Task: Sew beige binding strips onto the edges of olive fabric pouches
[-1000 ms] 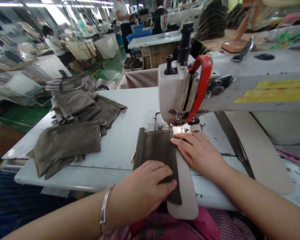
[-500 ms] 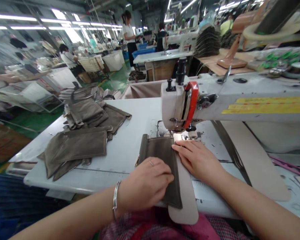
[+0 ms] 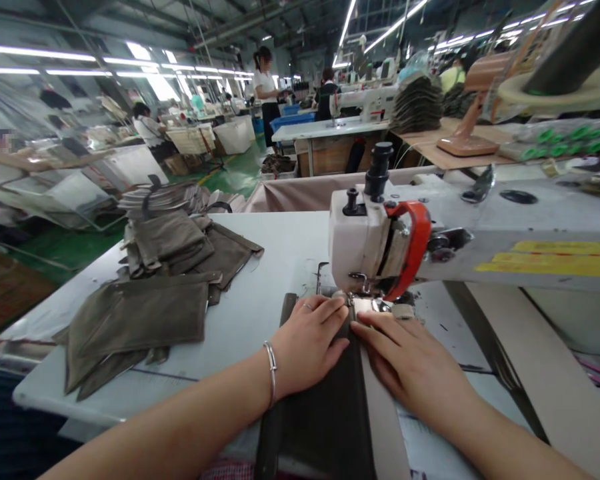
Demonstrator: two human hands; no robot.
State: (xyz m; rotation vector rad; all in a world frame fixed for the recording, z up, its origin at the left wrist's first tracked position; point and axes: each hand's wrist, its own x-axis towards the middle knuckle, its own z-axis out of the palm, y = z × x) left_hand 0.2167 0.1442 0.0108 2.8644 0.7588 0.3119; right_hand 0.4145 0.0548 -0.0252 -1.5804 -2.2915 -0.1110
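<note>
A dark olive fabric piece (image 3: 325, 420) lies on the white sewing table (image 3: 270, 267), its far end under the head of the sewing machine (image 3: 375, 247). My left hand (image 3: 307, 343) rests flat on the fabric just before the needle, fingers stretched out; a bracelet is on the wrist. My right hand (image 3: 410, 367) lies flat beside it, on the fabric's right edge and a beige strip (image 3: 385, 427), fingertips near the presser foot.
A pile of similar olive fabric pieces (image 3: 150, 300) sits on the table's left side. The machine's arm (image 3: 530, 240) spans the right. Behind stand other sewing tables, stacked dark pieces (image 3: 417, 103), bins and several people at work.
My left hand has moved forward along the fabric, from its near end to just before the needle. The right hand stays near the presser foot. The view has tilted up.
</note>
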